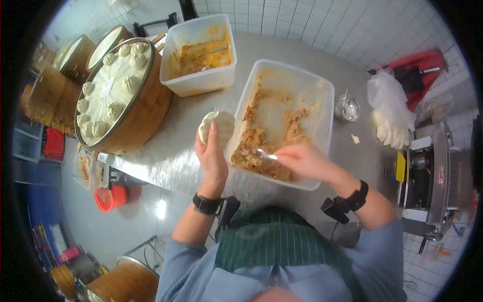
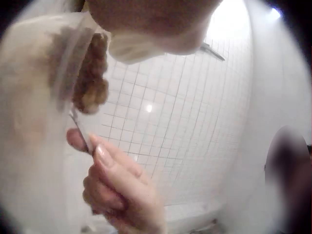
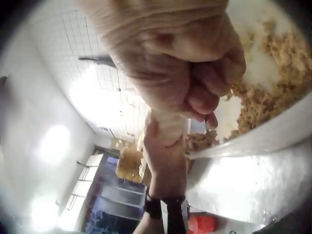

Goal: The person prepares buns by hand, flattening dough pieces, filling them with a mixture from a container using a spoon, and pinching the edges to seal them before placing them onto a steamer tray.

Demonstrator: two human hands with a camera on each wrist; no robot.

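Note:
In the head view the left hand holds a round, pale dough wrapper, its thumb over the near side. To its right, a clear plastic tub contains brown minced filling. The right hand pinches a metal utensil whose far end is at the filling near the tub's left side. In the left wrist view the right hand grips the utensil beside a clump of filling, and the wrapper's edge shows under the left hand.
A bamboo steamer with several pleated buns stands at the left. Behind is a second tub with orange residue and a spoon. A metal bowl, a plastic bag and a dough scrap lie right of the filling tub.

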